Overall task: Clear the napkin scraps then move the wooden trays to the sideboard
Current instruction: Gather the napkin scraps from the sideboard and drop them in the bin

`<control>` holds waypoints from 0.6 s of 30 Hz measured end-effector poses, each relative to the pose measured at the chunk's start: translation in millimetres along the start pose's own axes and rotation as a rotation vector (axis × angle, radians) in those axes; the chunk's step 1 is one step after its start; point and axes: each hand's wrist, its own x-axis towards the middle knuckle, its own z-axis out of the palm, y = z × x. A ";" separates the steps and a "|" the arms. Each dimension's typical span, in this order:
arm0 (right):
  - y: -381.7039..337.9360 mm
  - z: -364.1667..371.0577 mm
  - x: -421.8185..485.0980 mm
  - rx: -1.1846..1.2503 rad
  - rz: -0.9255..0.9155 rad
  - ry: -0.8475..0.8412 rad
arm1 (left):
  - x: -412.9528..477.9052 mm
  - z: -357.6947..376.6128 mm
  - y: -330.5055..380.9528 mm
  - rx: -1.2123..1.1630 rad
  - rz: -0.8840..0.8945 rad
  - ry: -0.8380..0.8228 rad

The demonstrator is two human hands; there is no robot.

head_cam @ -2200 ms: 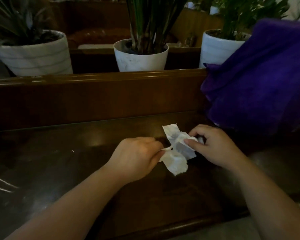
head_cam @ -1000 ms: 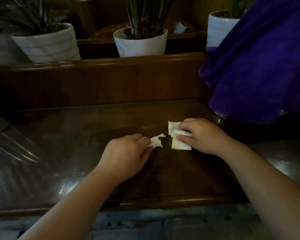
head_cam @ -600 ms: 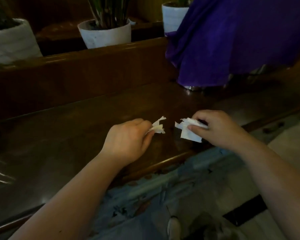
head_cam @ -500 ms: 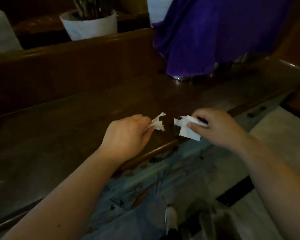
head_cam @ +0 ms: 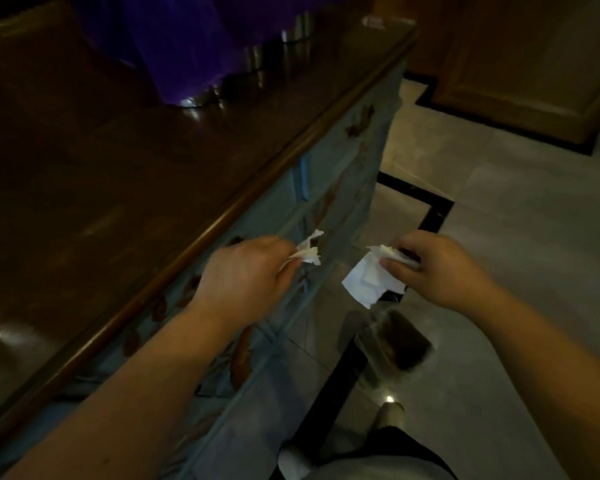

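My left hand (head_cam: 246, 271) pinches a small torn white napkin scrap (head_cam: 309, 251) between thumb and fingers. My right hand (head_cam: 437, 268) grips a larger white napkin scrap (head_cam: 368, 282) that hangs down from its fingers. Both hands are held out past the front edge of the dark wooden cabinet top (head_cam: 118, 168), over its blue painted front and the floor. The two scraps are a short gap apart. No wooden tray shows in this view.
A purple cloth (head_cam: 187, 39) covers shiny metal items at the back of the cabinet top. A small white scrap (head_cam: 374, 22) lies at its far corner. The tiled floor (head_cam: 516, 237) has black inlay lines. A blurred dark object (head_cam: 395, 341) sits low by my feet. Wooden furniture (head_cam: 534, 64) stands far right.
The napkin was torn in two, one piece in each hand. Both hands came off the cabinet top and now hang over the floor as the view swung right and down.
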 end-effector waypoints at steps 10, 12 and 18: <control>159.9 22.0 -92.4 0.192 0.426 0.030 | 57.8 119.4 72.3 -0.096 0.024 -0.201; 190.3 24.0 -102.3 0.218 0.503 0.034 | 69.1 148.4 84.5 -0.115 0.008 -0.227; 274.8 56.6 -123.2 0.226 0.764 0.051 | 93.7 257.0 103.0 -0.246 -0.054 -0.399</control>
